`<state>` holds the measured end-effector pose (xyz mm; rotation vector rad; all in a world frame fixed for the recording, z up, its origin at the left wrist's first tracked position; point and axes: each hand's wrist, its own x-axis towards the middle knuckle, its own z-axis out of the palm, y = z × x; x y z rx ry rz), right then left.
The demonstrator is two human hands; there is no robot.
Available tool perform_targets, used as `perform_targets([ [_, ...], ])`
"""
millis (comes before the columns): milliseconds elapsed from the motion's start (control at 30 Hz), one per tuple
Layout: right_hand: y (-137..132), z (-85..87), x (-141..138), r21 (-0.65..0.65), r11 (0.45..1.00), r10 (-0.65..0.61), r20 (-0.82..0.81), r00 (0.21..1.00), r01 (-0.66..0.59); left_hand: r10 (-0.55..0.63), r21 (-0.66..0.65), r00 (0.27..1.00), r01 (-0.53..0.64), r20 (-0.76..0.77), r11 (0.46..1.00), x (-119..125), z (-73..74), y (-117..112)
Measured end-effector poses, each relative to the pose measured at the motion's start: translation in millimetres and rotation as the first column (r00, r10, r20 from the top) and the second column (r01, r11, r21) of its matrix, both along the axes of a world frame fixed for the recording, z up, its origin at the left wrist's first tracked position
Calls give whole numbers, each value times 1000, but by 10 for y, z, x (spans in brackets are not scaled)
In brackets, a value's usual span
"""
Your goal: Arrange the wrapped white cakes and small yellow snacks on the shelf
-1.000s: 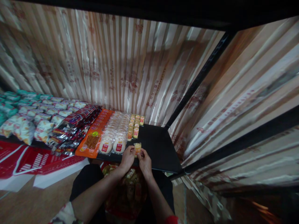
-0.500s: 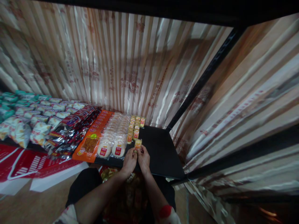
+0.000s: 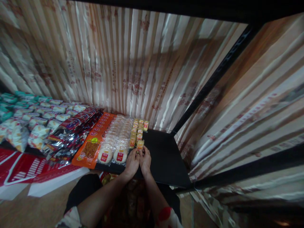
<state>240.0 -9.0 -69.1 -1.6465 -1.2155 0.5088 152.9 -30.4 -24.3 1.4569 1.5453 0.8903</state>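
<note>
Between the fingertips of both my hands is a small yellow snack packet (image 3: 140, 145) with an orange-red label. My left hand (image 3: 132, 162) grips its near left edge, my right hand (image 3: 144, 160) its near right edge; the fingers of both are closed. The packet is at the front end of short rows of matching yellow packets (image 3: 133, 134) on a black shelf (image 3: 166, 158). Left of my hands lie two rows of clear-wrapped round white crackers (image 3: 120, 155) with red labels. Whether the held packet rests on the shelf I cannot tell.
Farther left are orange snack bags (image 3: 91, 147), dark red and silver packets (image 3: 68, 139), white puffy bags (image 3: 39, 134) and green bags (image 3: 8, 110). A black post (image 3: 211, 80) rises at the right. Pleated printed sheeting (image 3: 133, 63) hangs behind. A container of packets (image 3: 131, 199) is below my arms.
The held packet has moved slightly back, closer to the front of the yellow rows, with both hands still on it. The view has shifted a little.
</note>
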Motion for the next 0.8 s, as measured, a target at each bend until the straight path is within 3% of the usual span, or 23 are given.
perform_targets([
  [200, 60, -55, -20, 95, 995, -33, 64, 997, 27, 21, 49, 1000, -21, 13, 999, -9, -44, 51],
  [800, 123, -157, -21, 79, 996, 22, 101, 995, -30, 28, 102, 999, -32, 42, 994, -1, -88, 65],
])
